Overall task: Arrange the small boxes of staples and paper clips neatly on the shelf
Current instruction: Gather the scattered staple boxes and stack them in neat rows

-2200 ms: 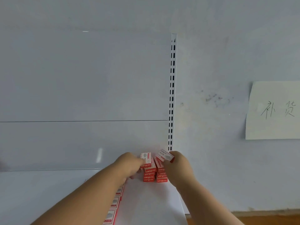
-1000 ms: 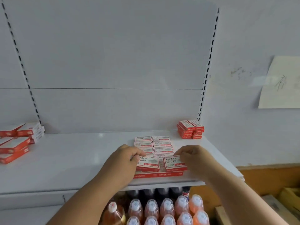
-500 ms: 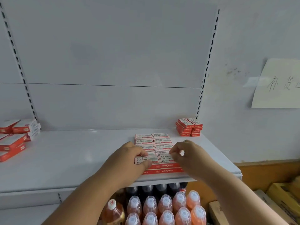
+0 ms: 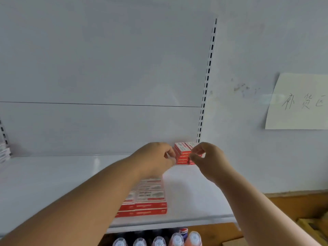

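A two-column stack of small red and white staple boxes (image 4: 183, 157) stands at the back right corner of the white shelf (image 4: 53, 183). My left hand (image 4: 158, 160) is curled at the left end of the stack's top left box. My right hand (image 4: 207, 157) pinches the top right box between index finger and thumb. Nearer the front edge lies a flat block of the same boxes (image 4: 150, 201), laid in rows two layers deep and partly hidden by my left forearm.
A slotted upright rail (image 4: 207, 82) runs up the back panel above the stack. More boxes (image 4: 3, 153) sit at the shelf's far left. Capped bottles (image 4: 175, 238) stand on the shelf below. A handwritten paper note (image 4: 298, 103) hangs on the right wall, above cardboard cartons (image 4: 312, 226).
Both hands have left the front block of boxes and reached back to the stack in the right corner. The camera has tilted up and closer.
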A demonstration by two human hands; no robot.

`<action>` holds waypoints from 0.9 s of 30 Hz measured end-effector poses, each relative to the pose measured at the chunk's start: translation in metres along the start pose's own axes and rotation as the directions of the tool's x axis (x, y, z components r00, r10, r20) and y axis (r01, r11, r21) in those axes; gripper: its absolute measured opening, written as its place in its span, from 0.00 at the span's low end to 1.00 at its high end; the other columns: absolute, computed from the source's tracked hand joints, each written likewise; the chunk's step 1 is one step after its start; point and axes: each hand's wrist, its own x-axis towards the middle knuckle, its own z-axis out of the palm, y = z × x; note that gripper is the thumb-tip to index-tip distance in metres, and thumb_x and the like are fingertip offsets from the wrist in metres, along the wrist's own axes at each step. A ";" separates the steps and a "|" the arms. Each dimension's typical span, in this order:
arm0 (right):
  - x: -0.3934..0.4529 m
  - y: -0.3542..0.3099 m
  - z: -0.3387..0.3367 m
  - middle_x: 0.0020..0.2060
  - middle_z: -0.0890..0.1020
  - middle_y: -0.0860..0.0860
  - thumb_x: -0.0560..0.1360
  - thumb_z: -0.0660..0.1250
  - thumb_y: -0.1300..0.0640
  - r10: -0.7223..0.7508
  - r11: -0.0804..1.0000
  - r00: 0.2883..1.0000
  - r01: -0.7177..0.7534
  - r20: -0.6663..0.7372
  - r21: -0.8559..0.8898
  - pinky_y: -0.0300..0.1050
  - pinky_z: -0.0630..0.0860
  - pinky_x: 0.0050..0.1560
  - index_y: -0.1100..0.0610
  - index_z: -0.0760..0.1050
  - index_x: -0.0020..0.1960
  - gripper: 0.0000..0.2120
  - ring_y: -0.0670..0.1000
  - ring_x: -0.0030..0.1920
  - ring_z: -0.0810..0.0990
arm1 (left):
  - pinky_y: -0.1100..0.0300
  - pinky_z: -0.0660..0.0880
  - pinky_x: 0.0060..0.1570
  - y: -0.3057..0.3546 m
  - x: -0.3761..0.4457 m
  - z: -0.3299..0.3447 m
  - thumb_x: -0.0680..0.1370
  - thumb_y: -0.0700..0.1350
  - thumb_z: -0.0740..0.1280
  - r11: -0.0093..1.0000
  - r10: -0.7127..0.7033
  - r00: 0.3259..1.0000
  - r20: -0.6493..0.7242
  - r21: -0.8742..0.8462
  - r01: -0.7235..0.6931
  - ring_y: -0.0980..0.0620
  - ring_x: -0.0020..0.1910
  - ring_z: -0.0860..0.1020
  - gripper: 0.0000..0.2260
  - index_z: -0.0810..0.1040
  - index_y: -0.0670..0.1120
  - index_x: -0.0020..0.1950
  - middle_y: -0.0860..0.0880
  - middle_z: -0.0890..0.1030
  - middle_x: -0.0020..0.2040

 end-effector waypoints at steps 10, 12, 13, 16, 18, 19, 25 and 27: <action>0.077 0.049 0.009 0.46 0.79 0.48 0.74 0.67 0.49 0.200 0.973 0.954 -0.220 0.222 0.069 0.42 0.74 0.36 0.51 0.71 0.62 0.18 0.50 0.39 0.80 | 0.61 0.71 0.34 0.033 0.099 0.048 0.79 0.59 0.58 0.894 -0.438 0.899 0.009 0.105 0.435 0.49 0.26 0.76 0.20 0.75 0.45 0.37 0.45 0.80 0.30; 0.081 0.056 0.008 0.41 0.80 0.48 0.72 0.67 0.52 0.223 0.952 0.939 -0.268 0.262 0.148 0.41 0.72 0.30 0.52 0.73 0.60 0.17 0.49 0.31 0.79 | 0.64 0.70 0.30 0.032 0.102 0.052 0.79 0.56 0.61 0.875 -0.484 0.875 0.017 0.010 0.484 0.50 0.25 0.76 0.16 0.76 0.45 0.39 0.46 0.82 0.33; 0.083 0.058 0.006 0.39 0.80 0.49 0.72 0.67 0.53 0.228 0.947 0.931 -0.281 0.285 0.160 0.41 0.71 0.29 0.52 0.73 0.59 0.16 0.49 0.29 0.77 | 0.65 0.70 0.28 0.032 0.102 0.051 0.78 0.54 0.62 0.858 -0.511 0.859 0.026 -0.042 0.512 0.50 0.25 0.77 0.14 0.77 0.45 0.41 0.45 0.84 0.36; 0.087 0.063 0.004 0.34 0.78 0.52 0.71 0.64 0.58 0.222 0.936 0.917 -0.296 0.332 0.191 0.45 0.71 0.34 0.63 0.76 0.57 0.16 0.52 0.30 0.74 | 0.62 0.68 0.32 0.029 0.098 0.048 0.78 0.47 0.64 0.772 -0.599 0.800 0.044 -0.234 0.591 0.45 0.33 0.75 0.10 0.80 0.41 0.47 0.39 0.85 0.45; 0.086 0.066 0.003 0.32 0.76 0.55 0.71 0.63 0.60 0.224 0.921 0.914 -0.312 0.340 0.234 0.46 0.68 0.35 0.67 0.75 0.57 0.17 0.54 0.31 0.72 | 0.60 0.67 0.32 0.027 0.093 0.047 0.78 0.43 0.64 0.732 -0.623 0.781 0.031 -0.330 0.597 0.45 0.35 0.73 0.08 0.80 0.41 0.49 0.38 0.84 0.45; 0.085 0.066 0.001 0.33 0.77 0.55 0.72 0.63 0.61 0.230 0.911 0.913 -0.324 0.338 0.256 0.46 0.69 0.35 0.66 0.76 0.57 0.16 0.54 0.31 0.73 | 0.59 0.67 0.33 0.026 0.090 0.046 0.78 0.42 0.64 0.726 -0.621 0.784 0.018 -0.364 0.584 0.45 0.35 0.74 0.07 0.80 0.41 0.50 0.39 0.84 0.43; 0.066 0.043 -0.019 0.36 0.86 0.53 0.76 0.66 0.64 0.130 0.685 0.910 -0.369 0.393 0.629 0.46 0.79 0.33 0.57 0.79 0.51 0.06 0.49 0.31 0.84 | 0.58 0.76 0.35 0.018 0.076 0.037 0.81 0.41 0.61 0.758 -0.515 0.851 -0.103 -0.517 0.397 0.52 0.35 0.81 0.09 0.79 0.52 0.54 0.47 0.85 0.44; 0.057 0.031 -0.023 0.33 0.85 0.51 0.77 0.65 0.64 0.083 0.641 0.919 -0.346 0.386 0.685 0.40 0.75 0.26 0.57 0.80 0.50 0.07 0.46 0.28 0.82 | 0.59 0.76 0.36 0.013 0.070 0.029 0.81 0.41 0.62 0.761 -0.478 0.865 -0.150 -0.563 0.323 0.52 0.36 0.81 0.10 0.80 0.52 0.57 0.47 0.84 0.44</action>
